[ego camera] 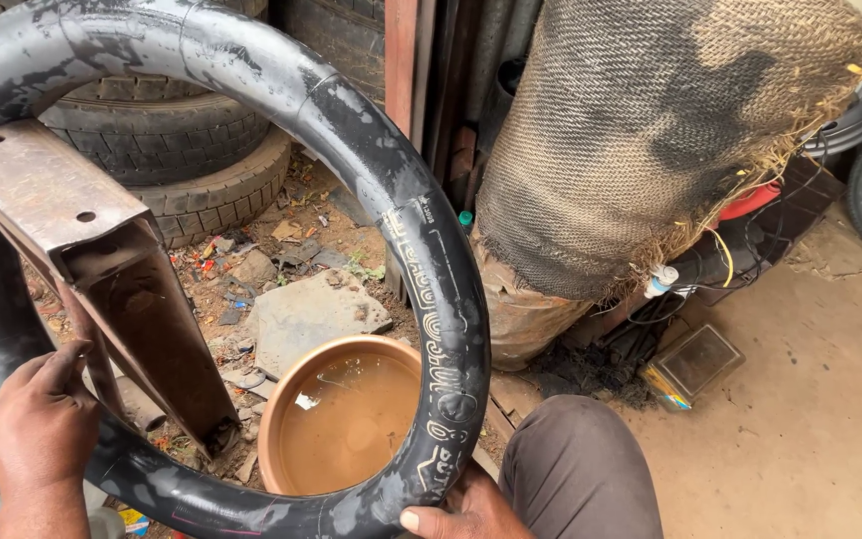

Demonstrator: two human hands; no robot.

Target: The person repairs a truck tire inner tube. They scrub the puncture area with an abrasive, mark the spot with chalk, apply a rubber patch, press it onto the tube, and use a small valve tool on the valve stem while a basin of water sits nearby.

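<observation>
both grips, left hand [42, 424] and right hand [461, 511], clasped the black inner tube [421, 250]; a basin of muddy water [336, 414] sat between them.

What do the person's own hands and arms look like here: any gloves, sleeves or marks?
Both hands are bare, with no gloves, rings or watch in view. The left hand and its forearm show no sleeve. The right hand is smudged with dark grime, its thumbnail pale. Its arm is out of frame.
</observation>
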